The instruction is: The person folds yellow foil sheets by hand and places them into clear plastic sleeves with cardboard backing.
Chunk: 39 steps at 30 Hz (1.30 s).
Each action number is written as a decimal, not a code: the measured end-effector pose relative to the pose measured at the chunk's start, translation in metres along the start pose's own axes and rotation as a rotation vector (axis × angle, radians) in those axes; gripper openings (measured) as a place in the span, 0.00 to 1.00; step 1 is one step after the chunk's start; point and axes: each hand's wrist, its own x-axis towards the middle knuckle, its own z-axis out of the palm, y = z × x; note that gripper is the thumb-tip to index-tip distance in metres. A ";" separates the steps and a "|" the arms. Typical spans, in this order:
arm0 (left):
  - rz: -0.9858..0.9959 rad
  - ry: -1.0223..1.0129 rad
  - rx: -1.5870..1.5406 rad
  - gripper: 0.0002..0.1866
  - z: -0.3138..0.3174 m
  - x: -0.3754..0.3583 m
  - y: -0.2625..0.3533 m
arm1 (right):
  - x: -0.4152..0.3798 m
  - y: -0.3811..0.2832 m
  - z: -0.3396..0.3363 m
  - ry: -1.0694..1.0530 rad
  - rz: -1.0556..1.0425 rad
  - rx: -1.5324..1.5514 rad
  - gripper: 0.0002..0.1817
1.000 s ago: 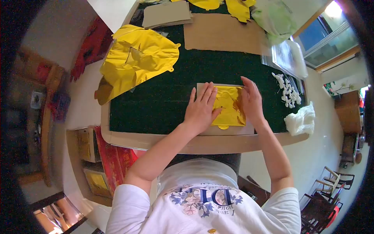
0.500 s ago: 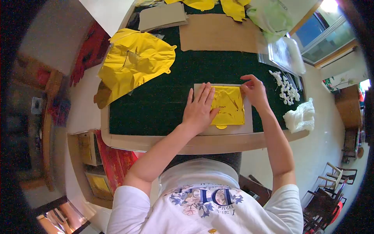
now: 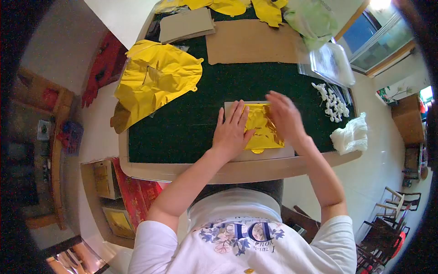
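A folded sheet of yellow foil (image 3: pixel 261 140), shiny and creased, lies on a piece of grey-brown cardboard (image 3: pixel 286 153) near the table's front edge. It looks like a flattened foil balloon, with a small round tab at its near edge. My left hand (image 3: pixel 232 130) rests flat on the foil's left side and the cardboard, fingers stretched out. Over the right side of the foil is my right hand (image 3: pixel 287 118), slightly blurred, its fingers extended toward the far left. The foil beside it looks darker and partly hidden by the hand.
A large unfolded yellow foil piece (image 3: pixel 157 77) lies at left on the dark green table surface (image 3: pixel 182 132). Farther back are stacked cardboard sheets (image 3: pixel 187 25) and brown cardboard (image 3: pixel 255 41). White tied bundles (image 3: pixel 332 102), a white cloth (image 3: pixel 350 137) and clear plastic packets (image 3: pixel 331 64) lie right.
My right hand has moved left from the foil's right edge to over its right side, its fingers changing from a bent pose to stretched. My left hand stays on the foil.
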 end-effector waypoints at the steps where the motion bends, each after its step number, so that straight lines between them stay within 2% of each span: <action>1: -0.007 -0.008 -0.011 0.36 -0.001 0.001 0.001 | -0.005 -0.004 0.007 -0.035 -0.132 -0.076 0.19; 2: -0.017 -0.017 -0.021 0.36 -0.001 0.000 0.001 | -0.007 -0.007 0.012 -0.070 -0.119 -0.104 0.21; 5: -0.006 0.189 -0.131 0.28 -0.002 0.003 -0.007 | -0.012 -0.012 0.024 -0.144 -0.112 -0.182 0.25; 8: -0.139 0.330 -0.307 0.14 -0.016 -0.002 -0.028 | -0.016 -0.010 0.028 -0.156 -0.137 -0.245 0.26; 11: -0.119 0.364 -0.231 0.05 -0.021 -0.015 -0.036 | -0.013 -0.011 0.026 -0.167 -0.150 -0.282 0.26; 15: -0.047 0.367 -0.227 0.10 -0.024 -0.028 -0.032 | -0.014 -0.007 0.029 -0.129 -0.172 -0.255 0.25; 16: -0.071 0.306 -0.235 0.12 -0.029 -0.028 -0.031 | -0.014 -0.008 0.030 -0.124 -0.174 -0.259 0.25; 19: 0.187 0.377 -0.081 0.12 -0.029 -0.017 -0.035 | -0.013 -0.007 0.029 -0.115 -0.180 -0.252 0.24; 20: 0.276 0.315 -0.049 0.11 -0.030 -0.015 -0.038 | -0.014 -0.007 0.030 -0.108 -0.180 -0.247 0.24; 23: 0.341 0.193 0.038 0.11 -0.030 -0.016 -0.046 | -0.013 -0.006 0.030 -0.103 -0.197 -0.250 0.24; 26: 0.269 0.168 -0.002 0.12 -0.030 -0.021 -0.055 | -0.014 -0.007 0.030 -0.107 -0.177 -0.234 0.24; 29: 0.229 0.343 -0.031 0.14 -0.029 -0.020 -0.048 | -0.015 -0.005 0.033 -0.112 -0.162 -0.247 0.23; 32: 0.201 0.332 -0.062 0.16 -0.024 -0.018 -0.045 | -0.013 -0.001 0.033 -0.151 -0.124 -0.199 0.25; 39: 0.193 0.285 -0.038 0.12 -0.022 -0.023 -0.043 | -0.011 -0.018 0.021 -0.230 -0.106 -0.227 0.28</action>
